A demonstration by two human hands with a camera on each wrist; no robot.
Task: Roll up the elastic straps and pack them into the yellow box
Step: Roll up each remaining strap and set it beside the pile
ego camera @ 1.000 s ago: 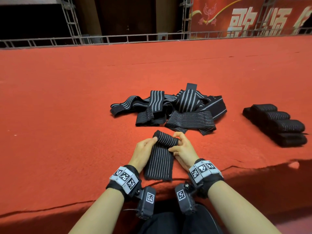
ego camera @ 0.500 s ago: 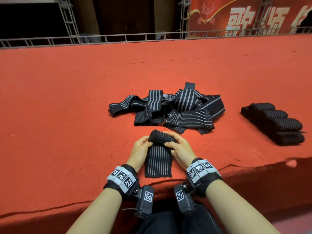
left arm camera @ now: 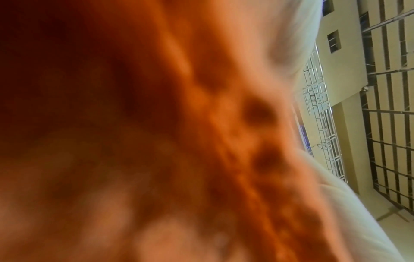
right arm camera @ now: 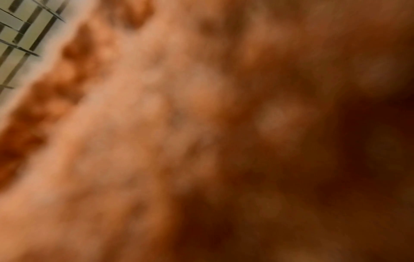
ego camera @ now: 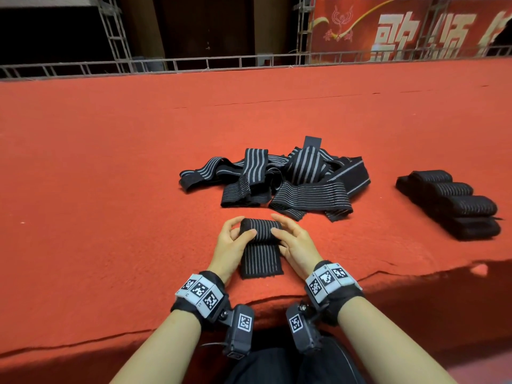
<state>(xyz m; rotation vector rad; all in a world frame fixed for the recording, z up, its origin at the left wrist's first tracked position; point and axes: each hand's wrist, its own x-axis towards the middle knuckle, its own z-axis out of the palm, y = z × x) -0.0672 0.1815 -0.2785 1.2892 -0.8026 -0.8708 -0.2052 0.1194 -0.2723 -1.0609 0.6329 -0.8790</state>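
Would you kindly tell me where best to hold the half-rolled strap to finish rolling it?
Probably at the two ends of the half-rolled strap, one hand from each side, thumbs on top: the roll lies crosswise and its flat tail runs toward the person.

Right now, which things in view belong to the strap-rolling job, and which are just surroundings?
Job:
- half-rolled black striped elastic strap, held by left hand and right hand
- loose pile of unrolled straps
- row of finished rolls

Surroundings:
- red carpet
- metal truss railing
- red banner
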